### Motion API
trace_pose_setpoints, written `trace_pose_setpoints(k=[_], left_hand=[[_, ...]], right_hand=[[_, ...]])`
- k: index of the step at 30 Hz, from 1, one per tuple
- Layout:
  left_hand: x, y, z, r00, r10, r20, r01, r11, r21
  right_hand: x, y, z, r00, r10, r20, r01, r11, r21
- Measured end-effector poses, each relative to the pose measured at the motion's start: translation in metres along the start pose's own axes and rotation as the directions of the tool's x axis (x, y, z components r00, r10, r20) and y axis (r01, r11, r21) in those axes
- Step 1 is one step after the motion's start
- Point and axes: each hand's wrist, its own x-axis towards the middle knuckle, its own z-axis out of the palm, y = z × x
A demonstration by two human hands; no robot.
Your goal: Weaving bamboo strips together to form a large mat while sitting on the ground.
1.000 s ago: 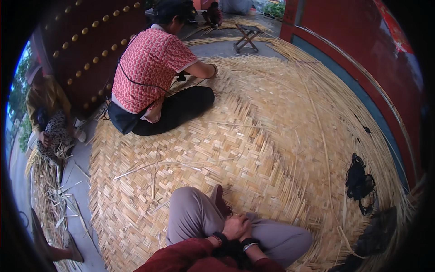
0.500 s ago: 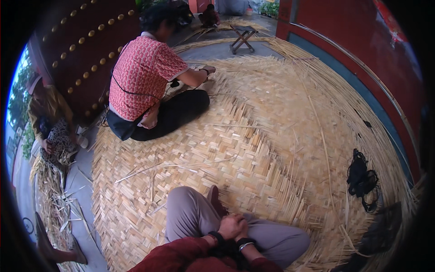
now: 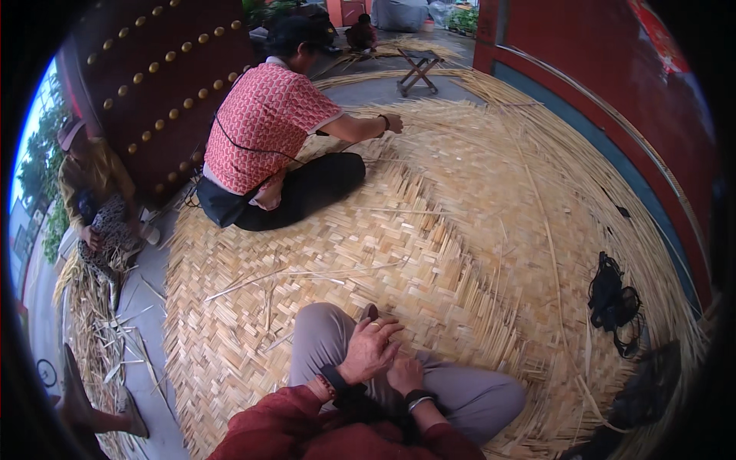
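I sit cross-legged on a large woven mat (image 3: 368, 268) of pale flat strips. My left hand (image 3: 372, 351) is raised over my lap with its fingers apart and nothing in it; a ring shows on one finger. Close beside it, my right hand (image 3: 406, 376) rests low between my legs, its fingers partly hidden, so its grip cannot be made out. Dark bands circle both wrists. Neither hand touches the mat. Loose strips (image 3: 245, 284) lie on the weave beyond my left knee.
A co-worker in a red patterned shirt (image 3: 261, 130) sits on the mat, reaching right. Another person (image 3: 96, 192) sits at far left near a straw pile (image 3: 96, 337). A folding stool (image 3: 418, 73) stands behind; black straps (image 3: 613, 299) lie at right along the red wall (image 3: 598, 69).
My hands were clasped together in my lap; the left has lifted off and opened, moving left and forward. The co-worker's arm now stretches farther right. The view has shifted slightly.
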Motion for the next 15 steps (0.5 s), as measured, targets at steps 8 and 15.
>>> trace_pose_setpoints(k=[8,15], left_hand=[[-0.080,-0.197,-0.121,0.784,-0.505,-0.361,0.612,0.725,0.315],[-0.268,-0.289,-0.099,0.348,-0.936,-0.049,0.845,0.290,0.448]], right_hand=[[0.003,-0.013,-0.003,0.997,0.055,-0.049,-0.050,0.994,0.098],[0.002,-0.007,-0.002,0.994,0.106,0.018,-0.107,0.992,0.060]])
